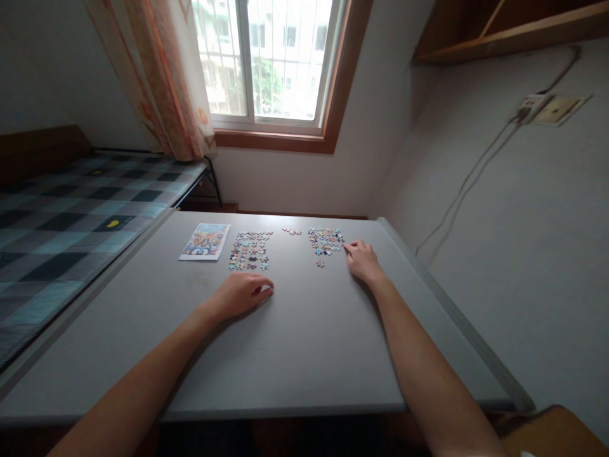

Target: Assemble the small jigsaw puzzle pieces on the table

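My right hand (363, 259) is at the right edge of a cluster of small jigsaw pieces (326, 240), its thumb and forefinger closed on a puzzle piece (343, 245) that they largely hide. Just below that cluster lies a small separate group of pieces (320, 263). On the left, my left hand (245, 293) rests on the table with its fingers loosely bent and the thumb apart, holding nothing. Beyond it, loose jigsaw pieces (250, 251) are laid out in rows. A few joined pieces (292, 231) sit between the two groups, farther back.
A printed picture sheet (205, 242) lies left of the rows on the grey table (295, 355). A bed with a checked cover (95, 203) stands to the left, a wall with a hanging cable (461, 184) to the right. A window (285, 63) is ahead.
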`<state>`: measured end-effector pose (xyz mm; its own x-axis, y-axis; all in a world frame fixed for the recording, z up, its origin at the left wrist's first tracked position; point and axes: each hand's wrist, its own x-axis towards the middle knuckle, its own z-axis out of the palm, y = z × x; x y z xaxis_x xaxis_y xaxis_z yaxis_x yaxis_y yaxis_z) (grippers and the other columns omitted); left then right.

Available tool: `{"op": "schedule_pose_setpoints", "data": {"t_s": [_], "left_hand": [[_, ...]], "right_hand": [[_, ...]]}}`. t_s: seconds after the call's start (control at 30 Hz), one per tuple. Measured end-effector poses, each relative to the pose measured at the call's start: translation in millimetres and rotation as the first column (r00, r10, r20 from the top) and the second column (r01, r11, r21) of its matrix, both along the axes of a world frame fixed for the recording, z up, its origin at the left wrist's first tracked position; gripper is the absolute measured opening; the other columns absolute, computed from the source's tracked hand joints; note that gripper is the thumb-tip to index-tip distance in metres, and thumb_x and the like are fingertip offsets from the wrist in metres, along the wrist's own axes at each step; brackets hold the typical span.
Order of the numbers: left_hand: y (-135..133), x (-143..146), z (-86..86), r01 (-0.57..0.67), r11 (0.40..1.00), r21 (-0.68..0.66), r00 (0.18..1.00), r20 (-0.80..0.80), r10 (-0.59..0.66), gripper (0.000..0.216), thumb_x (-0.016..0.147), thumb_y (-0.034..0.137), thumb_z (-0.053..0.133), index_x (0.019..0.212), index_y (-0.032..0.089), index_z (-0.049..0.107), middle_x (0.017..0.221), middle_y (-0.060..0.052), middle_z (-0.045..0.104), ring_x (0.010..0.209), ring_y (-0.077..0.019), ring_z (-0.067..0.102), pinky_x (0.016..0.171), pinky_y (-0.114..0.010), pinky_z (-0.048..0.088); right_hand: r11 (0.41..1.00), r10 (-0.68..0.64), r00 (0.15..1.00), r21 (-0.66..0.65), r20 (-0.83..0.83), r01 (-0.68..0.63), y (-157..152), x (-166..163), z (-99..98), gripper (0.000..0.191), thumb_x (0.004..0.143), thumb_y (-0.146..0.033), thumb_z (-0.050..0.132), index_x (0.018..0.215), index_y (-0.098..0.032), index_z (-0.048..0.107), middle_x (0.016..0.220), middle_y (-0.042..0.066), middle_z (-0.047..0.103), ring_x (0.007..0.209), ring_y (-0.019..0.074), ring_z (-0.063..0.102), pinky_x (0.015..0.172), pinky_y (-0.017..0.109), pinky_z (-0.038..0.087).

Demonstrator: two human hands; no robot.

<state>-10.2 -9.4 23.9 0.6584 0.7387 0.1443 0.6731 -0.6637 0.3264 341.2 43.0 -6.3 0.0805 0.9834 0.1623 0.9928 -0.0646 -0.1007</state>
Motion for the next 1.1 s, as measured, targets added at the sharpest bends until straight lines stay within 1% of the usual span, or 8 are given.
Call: {"op": "schedule_pose_setpoints", "data": {"t_s": [0.13,0.33,0.47,0.57,0.63,0.7,0.83,1.1], "left_hand": [[-1,1,1.1,-0.004,1.0,-0.011,1.0,0.01,0.004,0.027,0.088,0.036,0.046,0.097,0.025,0.069,0.071,0.0,0.064,0.062,-0.0107,0.054,0.061,-0.021,0.036],[0,0,-1.7,-0.011,1.0,-0.008,1.0,0.006,0.011,0.027,0.087,0.036,0.047,0.097,0.026,0.069,0.07,0.0,0.064,0.061,-0.0105,0.054,0.061,-0.021,0.036],[1,-1,-2.9,0.002,1.0,-0.002,1.0,0.004,-0.002,0.028,0.088,0.037,0.046,0.097,0.026,0.069,0.071,0.0,0.065,0.062,-0.0106,0.054,0.06,-0.021,0.035],[1,-1,-2.9,-0.001,1.0,0.002,1.0,0.006,0.001,0.028,0.088,0.037,0.045,0.097,0.025,0.069,0.071,0.0,0.065,0.061,-0.0109,0.054,0.06,-0.021,0.035],[1,-1,-2.5,0.0,1.0,0.002,1.0,0.007,0.0,0.028,0.088,0.037,0.046,0.097,0.025,0.069,0.07,0.0,0.064,0.061,-0.011,0.054,0.06,-0.021,0.036],[0,0,-2.0,-0.002,1.0,0.001,1.0,0.013,0.002,0.027,0.087,0.036,0.046,0.096,0.025,0.069,0.07,0.0,0.064,0.061,-0.0109,0.054,0.06,-0.021,0.036],[0,0,-1.8,-0.006,1.0,-0.004,1.0,0.01,0.006,0.027,0.087,0.036,0.046,0.096,0.025,0.07,0.07,0.0,0.064,0.061,-0.0108,0.054,0.06,-0.021,0.036],[1,-2,-3.3,-0.006,1.0,-0.002,1.0,-0.009,0.006,0.028,0.088,0.037,0.046,0.098,0.026,0.069,0.071,0.0,0.065,0.062,-0.0112,0.055,0.06,-0.021,0.035]], "right_hand": [[1.0,-0.003,1.0,0.014,0.002,0.003,0,-6,-0.9,0.04,0.089,-0.024,0.034,0.12,-0.026,0.059,0.122,0.012,0.05,0.1,0.0299,0.045,0.082,0.042,0.039],[0.999,0.0,1.0,0.032,-0.023,0.001,0,-9,-1.0,0.04,0.089,-0.024,0.035,0.121,-0.025,0.058,0.122,0.013,0.051,0.101,0.0295,0.045,0.083,0.041,0.039],[0.996,0.004,0.996,0.088,-0.084,0.004,-1,-10,4.4,0.04,0.087,-0.022,0.04,0.122,-0.019,0.058,0.118,0.014,0.054,0.099,0.0263,0.05,0.085,0.037,0.04],[0.996,0.087,0.964,0.053,-0.252,-0.076,-3,-9,13.3,0.033,0.084,-0.027,0.048,0.109,-0.015,0.065,0.1,0.011,0.063,0.084,0.0187,0.057,0.079,0.029,0.043],[0.983,0.163,0.916,-0.021,-0.367,-0.183,-6,-9,19.7,0.027,0.081,-0.033,0.053,0.095,-0.016,0.069,0.086,0.007,0.067,0.074,0.0157,0.059,0.071,0.025,0.044],[0.954,0.224,0.867,-0.081,-0.445,-0.288,-10,-10,25.1,0.025,0.078,-0.035,0.058,0.089,-0.017,0.07,0.08,0.004,0.068,0.07,0.0147,0.059,0.066,0.023,0.044],[0.906,0.266,0.805,-0.147,-0.53,-0.397,-16,-15,31.7,0.031,0.074,-0.032,0.063,0.101,-0.017,0.07,0.079,0.003,0.068,0.068,0.0131,0.059,0.066,0.023,0.045],[0.856,0.342,0.768,-0.157,-0.542,-0.492,-20,-27,35.7,0.037,0.074,-0.03,0.065,0.109,-0.021,0.068,0.076,0.001,0.065,0.067,0.0118,0.056,0.066,0.022,0.044]]}}
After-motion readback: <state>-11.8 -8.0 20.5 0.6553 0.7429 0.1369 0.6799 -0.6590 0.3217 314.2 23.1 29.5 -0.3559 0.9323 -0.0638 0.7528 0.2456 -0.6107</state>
